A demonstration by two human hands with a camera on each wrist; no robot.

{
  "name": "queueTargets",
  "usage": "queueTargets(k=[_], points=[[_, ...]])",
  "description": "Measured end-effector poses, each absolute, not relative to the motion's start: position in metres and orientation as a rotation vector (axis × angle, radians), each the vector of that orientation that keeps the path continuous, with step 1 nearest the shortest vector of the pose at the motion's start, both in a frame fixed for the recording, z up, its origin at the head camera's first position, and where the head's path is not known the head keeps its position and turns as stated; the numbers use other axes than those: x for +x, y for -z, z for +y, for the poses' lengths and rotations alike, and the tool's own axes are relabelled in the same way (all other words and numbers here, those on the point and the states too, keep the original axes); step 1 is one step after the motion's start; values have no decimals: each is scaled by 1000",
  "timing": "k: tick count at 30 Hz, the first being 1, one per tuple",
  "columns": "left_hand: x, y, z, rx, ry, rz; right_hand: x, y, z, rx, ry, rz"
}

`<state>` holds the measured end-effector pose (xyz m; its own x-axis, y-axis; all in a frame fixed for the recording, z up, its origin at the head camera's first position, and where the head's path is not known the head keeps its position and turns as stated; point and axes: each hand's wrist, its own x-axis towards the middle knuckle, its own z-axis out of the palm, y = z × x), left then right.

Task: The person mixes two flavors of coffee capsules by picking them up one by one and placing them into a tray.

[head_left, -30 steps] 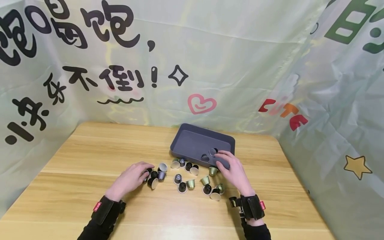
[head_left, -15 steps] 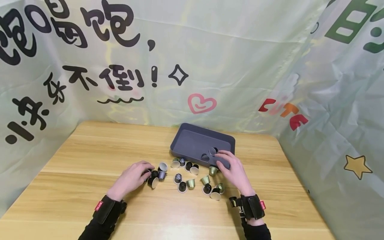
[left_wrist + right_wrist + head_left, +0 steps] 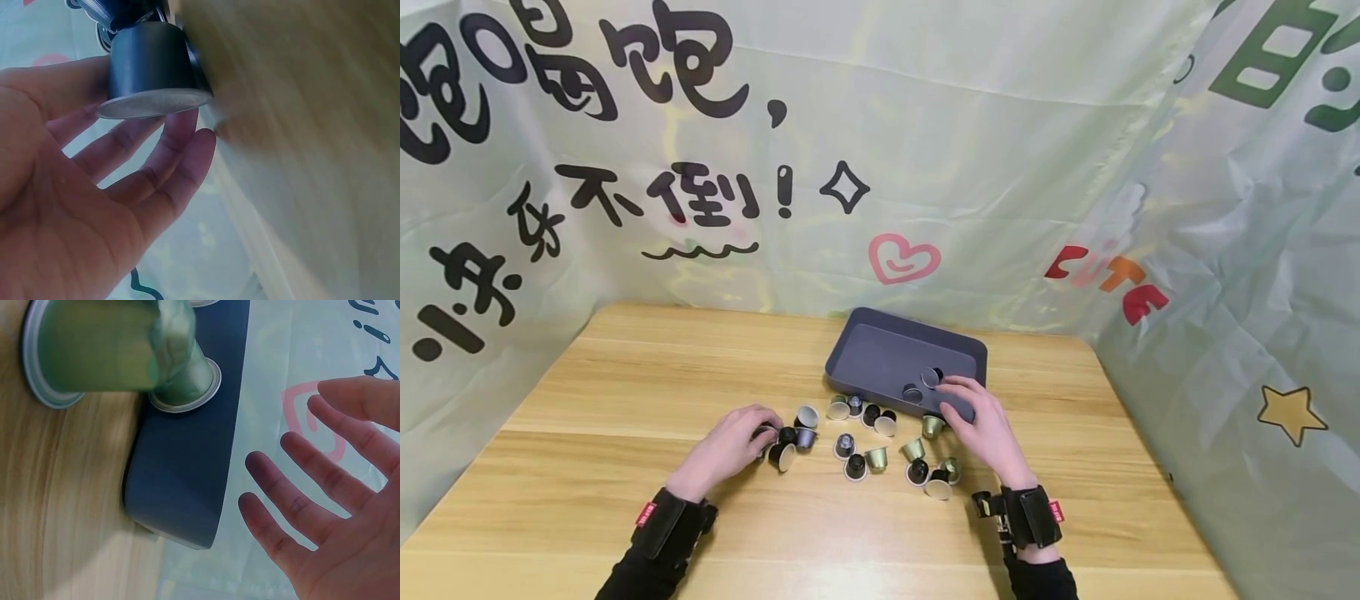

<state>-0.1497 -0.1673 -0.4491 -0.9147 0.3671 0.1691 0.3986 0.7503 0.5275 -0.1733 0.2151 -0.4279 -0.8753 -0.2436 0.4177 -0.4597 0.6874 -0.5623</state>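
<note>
Several coffee capsules in black, grey-blue and green lie on the wooden table. My left hand [image 3: 726, 446] is at the left cluster, its thumb and fingers around a dark coffee capsule [image 3: 153, 65] whose silver lid faces the wrist camera. Close against it are a black capsule [image 3: 782, 456] and a grey-blue one [image 3: 805, 438]. My right hand [image 3: 981, 421] hovers over the near right corner of the dark grey tray [image 3: 880, 350], fingers spread and holding nothing. Two capsules sit in the tray, one of them [image 3: 932, 378] right by the right fingertips.
A green capsule [image 3: 932, 427] lies against the tray's near side, with another green one [image 3: 913, 451] closer to me. More capsules [image 3: 855, 468] are scattered mid-table. A printed cloth [image 3: 1000, 167] hangs behind the table and along its sides.
The left fingers have curled slightly in around the dark capsule, more of which shows now. The right hand and the tray hold their places.
</note>
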Motion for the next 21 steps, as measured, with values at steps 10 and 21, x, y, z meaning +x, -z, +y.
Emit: queueTargets(k=[10, 21], points=[[-148, 450, -169, -616, 879, -2841, -174, 430, 217, 546, -996, -2601], [-152, 446, -166, -558, 920, -2826, -174, 430, 218, 549, -1017, -2598]])
